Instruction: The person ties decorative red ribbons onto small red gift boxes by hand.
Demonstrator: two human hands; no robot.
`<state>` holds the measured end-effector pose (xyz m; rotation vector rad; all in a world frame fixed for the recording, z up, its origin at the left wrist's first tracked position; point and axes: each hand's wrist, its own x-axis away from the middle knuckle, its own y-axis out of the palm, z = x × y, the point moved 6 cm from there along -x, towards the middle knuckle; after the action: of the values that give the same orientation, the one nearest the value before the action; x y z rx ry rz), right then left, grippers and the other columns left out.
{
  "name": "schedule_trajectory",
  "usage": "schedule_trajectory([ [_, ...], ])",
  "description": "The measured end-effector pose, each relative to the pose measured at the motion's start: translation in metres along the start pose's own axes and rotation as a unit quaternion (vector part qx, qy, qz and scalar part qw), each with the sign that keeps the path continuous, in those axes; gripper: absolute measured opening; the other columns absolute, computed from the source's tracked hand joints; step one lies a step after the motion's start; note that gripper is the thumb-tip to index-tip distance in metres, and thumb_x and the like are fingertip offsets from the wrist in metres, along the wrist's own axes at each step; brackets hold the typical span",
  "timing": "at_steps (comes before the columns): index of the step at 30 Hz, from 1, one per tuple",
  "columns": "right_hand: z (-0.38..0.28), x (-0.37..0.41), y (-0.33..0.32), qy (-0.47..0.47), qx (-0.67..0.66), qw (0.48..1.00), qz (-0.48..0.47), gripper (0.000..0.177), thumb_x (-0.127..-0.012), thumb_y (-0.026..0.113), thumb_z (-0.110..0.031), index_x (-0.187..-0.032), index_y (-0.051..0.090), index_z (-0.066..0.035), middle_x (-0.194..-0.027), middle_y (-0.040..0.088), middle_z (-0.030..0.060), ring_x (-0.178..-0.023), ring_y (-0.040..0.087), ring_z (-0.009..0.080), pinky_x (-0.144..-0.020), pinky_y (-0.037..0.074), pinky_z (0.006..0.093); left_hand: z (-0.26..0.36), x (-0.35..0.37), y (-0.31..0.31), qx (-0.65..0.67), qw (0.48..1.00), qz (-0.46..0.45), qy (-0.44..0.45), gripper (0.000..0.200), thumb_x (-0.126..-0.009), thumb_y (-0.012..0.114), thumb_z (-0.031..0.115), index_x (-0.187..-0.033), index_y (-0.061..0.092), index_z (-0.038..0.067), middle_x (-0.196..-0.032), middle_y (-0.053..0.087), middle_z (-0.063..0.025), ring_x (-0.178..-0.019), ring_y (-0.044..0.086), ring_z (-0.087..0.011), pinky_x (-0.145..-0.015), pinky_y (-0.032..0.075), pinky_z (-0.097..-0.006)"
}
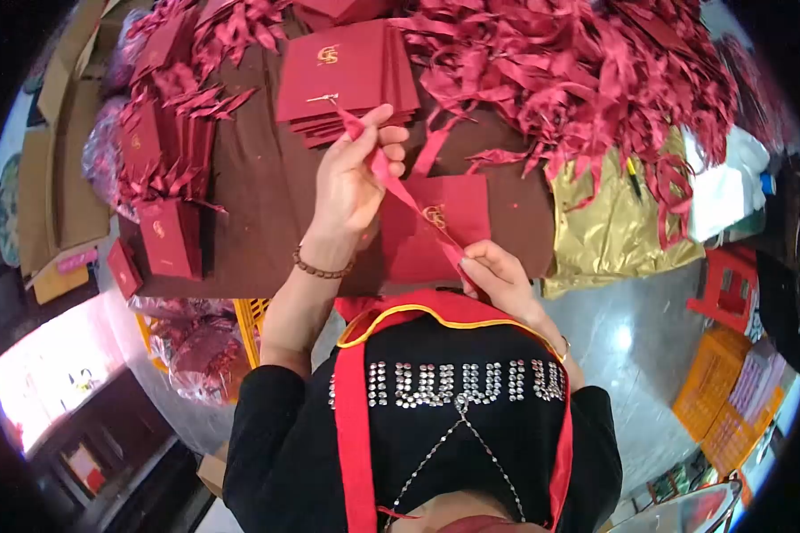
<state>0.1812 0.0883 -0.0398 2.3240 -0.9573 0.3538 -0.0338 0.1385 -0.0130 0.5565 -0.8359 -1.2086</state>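
Observation:
A red ribbon [398, 188] stretches diagonally between my two hands, above a flat red card or pouch [458, 200] with a gold emblem. My left hand [356, 173] is closed on its upper part, fingers curled. At the ribbon's far end is a small thin metal piece [323, 98], perhaps a pin or hook; its kind is too small to tell. My right hand [500, 277] pinches the lower part near the table's front edge. Just beyond my left hand stands a stack of red gold-printed pouches [347, 67].
Heaped red ribbons [587, 80] cover the back right of the brown table [258, 204]. More red pouches [173, 235] stand at the left. A gold plastic bag [609, 222] lies at the right edge, near a red stool [727, 289]. Orange crates [716, 391] sit on the floor.

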Motion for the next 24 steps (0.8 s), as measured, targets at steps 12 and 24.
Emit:
schedule_trajectory([
  [12, -0.046, 0.011, -0.025, -0.241, 0.394, 0.88, 0.109, 0.013, -0.077, 0.068, 0.001, -0.088, 0.061, -0.001, -0.087, 0.06, 0.0093, -0.074, 0.059, 0.017, -0.063, 0.048, 0.0262, 0.058, 0.015, -0.034, -0.127, 0.981, 0.074, 0.126, 0.02, -0.097, 0.044, 0.02, -0.105, 0.052, 0.004, -0.076, 0.057, -0.009, -0.048, 0.037, -0.0088, -0.046, 0.031, -0.0234],
  [24, -0.085, -0.063, 0.007, -0.402, 0.587, 0.694, 0.113, 0.017, -0.082, 0.057, -0.004, -0.098, 0.062, -0.002, -0.095, 0.061, 0.0111, -0.091, 0.056, 0.0296, -0.08, 0.043, 0.0387, 0.073, 0.048, -0.038, -0.479, 0.873, 0.086, -0.031, 0.017, -0.088, 0.058, 0.016, -0.094, 0.065, 0.001, -0.071, 0.055, 0.0027, -0.059, 0.042, -0.0021, -0.051, 0.031, -0.0184],
])
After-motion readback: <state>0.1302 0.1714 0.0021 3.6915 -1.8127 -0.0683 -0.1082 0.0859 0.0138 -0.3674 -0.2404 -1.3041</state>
